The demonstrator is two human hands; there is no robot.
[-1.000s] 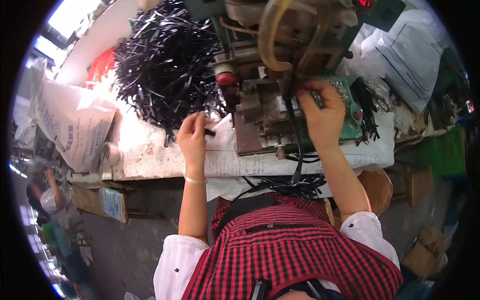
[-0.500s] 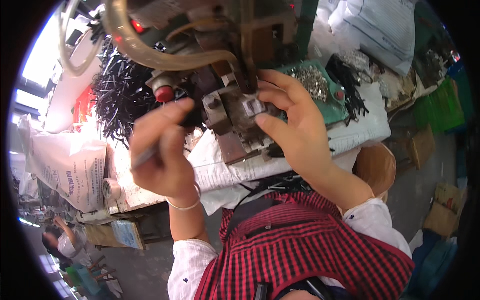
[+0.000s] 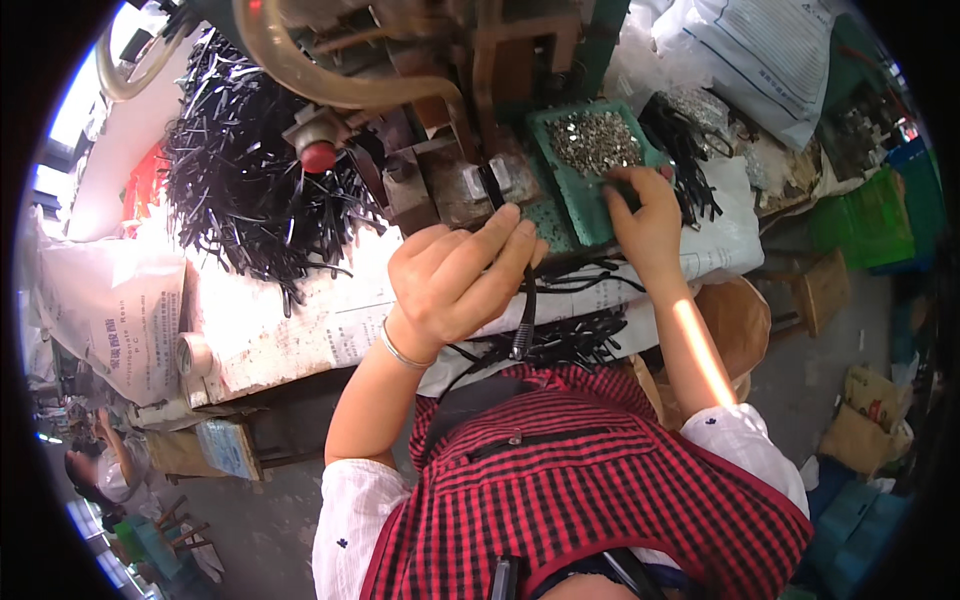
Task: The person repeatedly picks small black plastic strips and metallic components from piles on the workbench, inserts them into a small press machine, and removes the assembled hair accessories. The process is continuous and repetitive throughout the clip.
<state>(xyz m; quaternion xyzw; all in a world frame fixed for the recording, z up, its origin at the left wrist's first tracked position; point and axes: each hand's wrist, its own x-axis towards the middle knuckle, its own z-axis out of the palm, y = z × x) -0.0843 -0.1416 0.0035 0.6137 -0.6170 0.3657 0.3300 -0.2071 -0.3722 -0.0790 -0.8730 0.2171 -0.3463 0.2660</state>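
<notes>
My left hand [image 3: 455,280] pinches a black strap [image 3: 528,305] between thumb and fingers. The strap's upper end lies across the small metal die [image 3: 487,180] under the press, and its ribbed lower end hangs below my hand. At the right, my right hand [image 3: 650,225] reaches over the edge of a green tray [image 3: 570,205]. Its thumb and forefinger are bent, their tips a little apart beside a heap of small shiny metal pieces [image 3: 597,143]. Whether a piece touches the fingertips is too small to tell.
A big pile of black straps [image 3: 245,170] lies left of the press [image 3: 430,60]. A red push button [image 3: 318,157] juts out beside it. More straps [image 3: 570,340] lie at the bench's front edge. White sacks [image 3: 115,310] stand left; another person [image 3: 105,465] sits farther off.
My right hand has left the die and moved right to the tray. My left hand has come right to the front of the die, where a black strap now lies.
</notes>
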